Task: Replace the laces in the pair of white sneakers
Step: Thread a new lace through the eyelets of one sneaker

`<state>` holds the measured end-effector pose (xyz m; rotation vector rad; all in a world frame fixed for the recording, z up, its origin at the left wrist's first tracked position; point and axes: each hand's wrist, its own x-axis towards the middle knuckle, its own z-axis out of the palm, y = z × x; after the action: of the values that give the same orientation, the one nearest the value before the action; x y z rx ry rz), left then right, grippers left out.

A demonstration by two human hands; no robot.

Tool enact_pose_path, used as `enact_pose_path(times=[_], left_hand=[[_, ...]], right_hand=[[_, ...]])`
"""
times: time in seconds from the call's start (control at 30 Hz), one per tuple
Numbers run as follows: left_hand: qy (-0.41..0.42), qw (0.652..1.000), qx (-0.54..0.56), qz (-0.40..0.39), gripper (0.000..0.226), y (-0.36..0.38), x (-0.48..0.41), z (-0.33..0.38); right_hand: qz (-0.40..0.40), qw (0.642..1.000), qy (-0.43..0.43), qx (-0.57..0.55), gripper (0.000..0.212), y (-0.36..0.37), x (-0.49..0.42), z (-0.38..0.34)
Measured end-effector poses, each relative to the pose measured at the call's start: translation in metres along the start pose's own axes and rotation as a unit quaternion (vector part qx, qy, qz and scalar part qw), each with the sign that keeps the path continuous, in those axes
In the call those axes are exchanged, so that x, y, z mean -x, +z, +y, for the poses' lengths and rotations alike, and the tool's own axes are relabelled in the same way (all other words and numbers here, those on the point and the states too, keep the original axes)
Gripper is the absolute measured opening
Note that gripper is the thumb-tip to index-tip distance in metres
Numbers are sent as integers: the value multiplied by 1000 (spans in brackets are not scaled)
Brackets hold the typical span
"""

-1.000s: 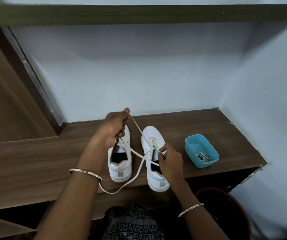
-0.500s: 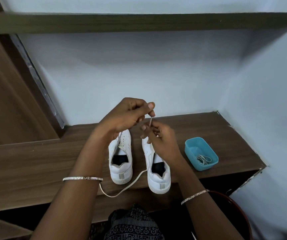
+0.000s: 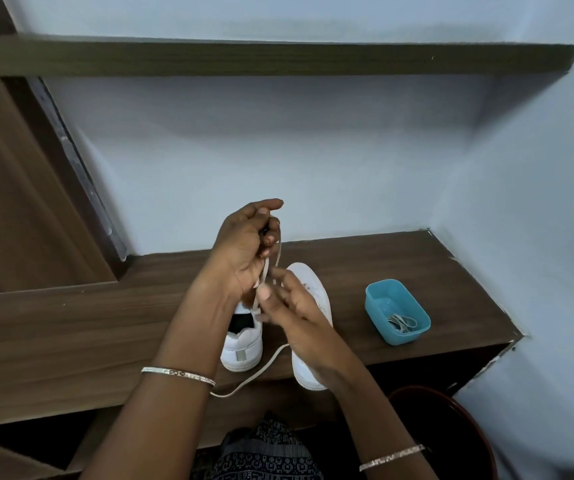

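Head view, single camera.

- Pair of white sneakers stands heel-toward-camera on the wooden bench [image 3: 71, 341]: left sneaker [image 3: 242, 351] and right sneaker [image 3: 313, 284] just beside each other.
- Left hand [image 3: 244, 247] is raised at 12 o'clock of the left sneaker. Grip closed: its fingers curl round a white lace [image 3: 261, 369].
- Right hand [image 3: 296, 306] sits lower, over the right sneaker. Grip looks like a thumb-and-forefinger pinch on the same lace, other fingers loose.
- From the hands the lace drops between the sneakers and trails toward 7 o'clock, with its free end over the bench's front edge.
- Blue plastic tub [image 3: 407, 336] sits at 3 o'clock of the pair, apart from it, with a loose coil of pale laces [image 3: 401, 322] inside. Old or new: cannot tell.

Progress (judgement): one lace is in hand and mostly free of the eyelets. The hands hide both tongue areas, so I cannot tell which sneaker it belongs to or whether either is fully laced. Neither sneaker shows a tied bow. Most of the threading looks left to do.
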<state>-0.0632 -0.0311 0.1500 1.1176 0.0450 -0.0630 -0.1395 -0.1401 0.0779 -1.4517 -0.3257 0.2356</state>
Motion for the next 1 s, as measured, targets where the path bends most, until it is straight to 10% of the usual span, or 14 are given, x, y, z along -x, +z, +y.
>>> enact_pose_path(times=[0.47,0.6,0.67,0.77,1.0], left_hand=[[-10,953,-273,131,24,-73,-27,-52],[107,740,-645,158,37,-66,-17,-71],[188,778,-598,47,30,-52,-13,-73],[57,870,-473,-128,26,-34,-10,-84],[-14,878,-463,-121,22,-44,-11,-121]], right_hand=[[184,978,37,92,18,-77,-5,11],[236,967,32,96,5,-77,-17,23],[234,966,32,102,8,-74,-23,30],[226,959,17,169,6,-70,-30,39],[264,943,43,200,8,-78,-32,68]])
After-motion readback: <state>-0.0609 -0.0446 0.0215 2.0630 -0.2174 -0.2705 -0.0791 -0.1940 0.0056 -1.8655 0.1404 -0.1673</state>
